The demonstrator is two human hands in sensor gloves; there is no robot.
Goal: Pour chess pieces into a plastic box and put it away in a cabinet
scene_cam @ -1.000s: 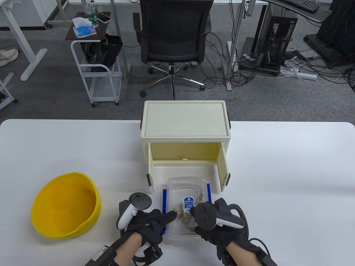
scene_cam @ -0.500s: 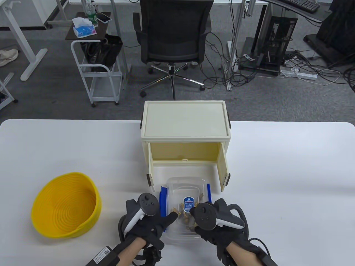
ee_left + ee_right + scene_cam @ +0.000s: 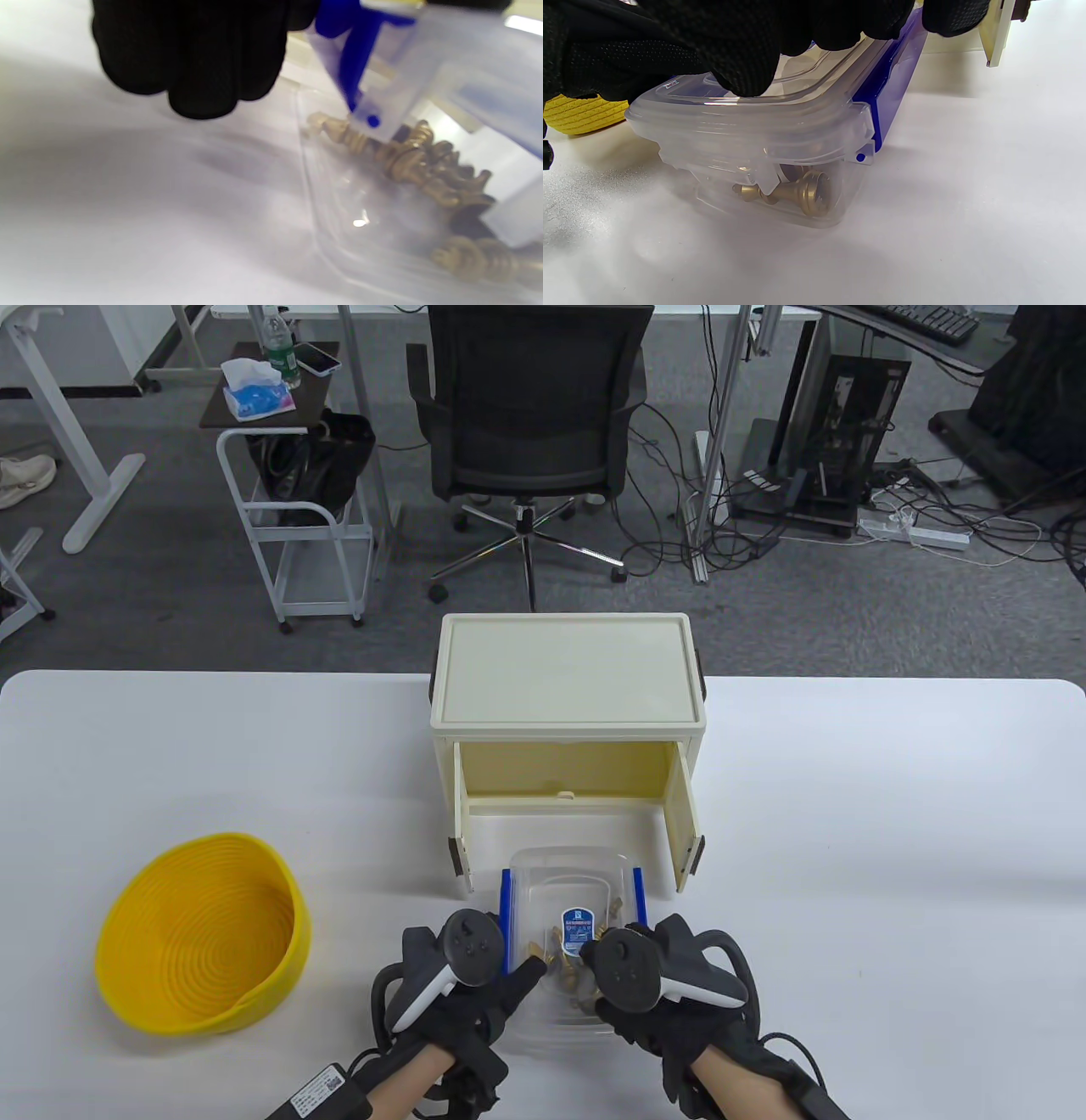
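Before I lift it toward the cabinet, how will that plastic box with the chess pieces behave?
The plastic box is thin and clear, so probably light and slightly flexible. The loose chess pieces will likely slide if it tilts. The lid sits on it, so spills seem unlikely, though I cannot tell whether the blue latch is locked.

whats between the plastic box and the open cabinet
Nothing: in the table view only bare white table lies between the plastic box and the cabinet mouth.

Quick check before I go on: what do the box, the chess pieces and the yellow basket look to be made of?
Box: clear, glossy plastic; contents show through; blue side clips.
Chess pieces: matte gold-bronze finish, metal or painted plastic, cannot tell.
Yellow basket: seemingly coiled woven cord, ridged spiral rings, matte.
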